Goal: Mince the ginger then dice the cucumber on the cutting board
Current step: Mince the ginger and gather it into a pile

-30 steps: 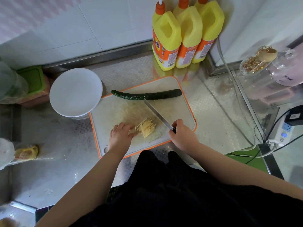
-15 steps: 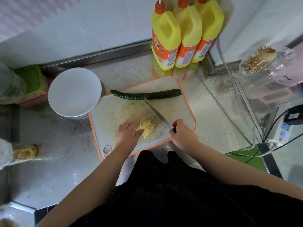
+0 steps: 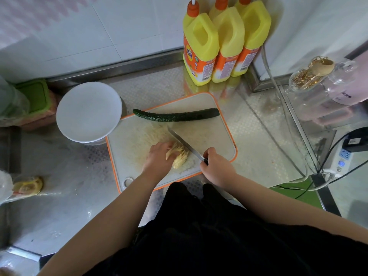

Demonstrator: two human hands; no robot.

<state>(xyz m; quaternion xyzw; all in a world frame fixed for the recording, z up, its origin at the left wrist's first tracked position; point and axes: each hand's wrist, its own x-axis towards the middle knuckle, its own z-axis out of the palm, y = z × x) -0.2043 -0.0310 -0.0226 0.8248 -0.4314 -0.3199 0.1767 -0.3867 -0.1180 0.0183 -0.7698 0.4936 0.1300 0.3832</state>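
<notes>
The ginger (image 3: 178,155), cut into thin pale strips, is gathered in a small heap near the front of the cutting board (image 3: 217,140), with loose shreds scattered on the board behind it. The heap is pressed from the left by the left hand (image 3: 159,158), whose fingers are curled over the strips and bunch them together; the forearm is stretched in from the lower left, the wrist held low over the board's front edge. The knife (image 3: 185,144) is gripped at its dark handle by the right hand (image 3: 216,166), fingers wrapped round it, knuckles turned up. The blade is angled away and to the left, its edge laid just beside the ginger on the right, the tip pointing toward the cucumber (image 3: 176,115). The right forearm is brought in from the lower right.

The cucumber is left whole, lying lengthwise along the far edge of the board, well apart from both hands. A white plate (image 3: 88,111) is set just beside the board's far left corner. Three yellow bottles (image 3: 225,42) are stood against the wall behind the board.
</notes>
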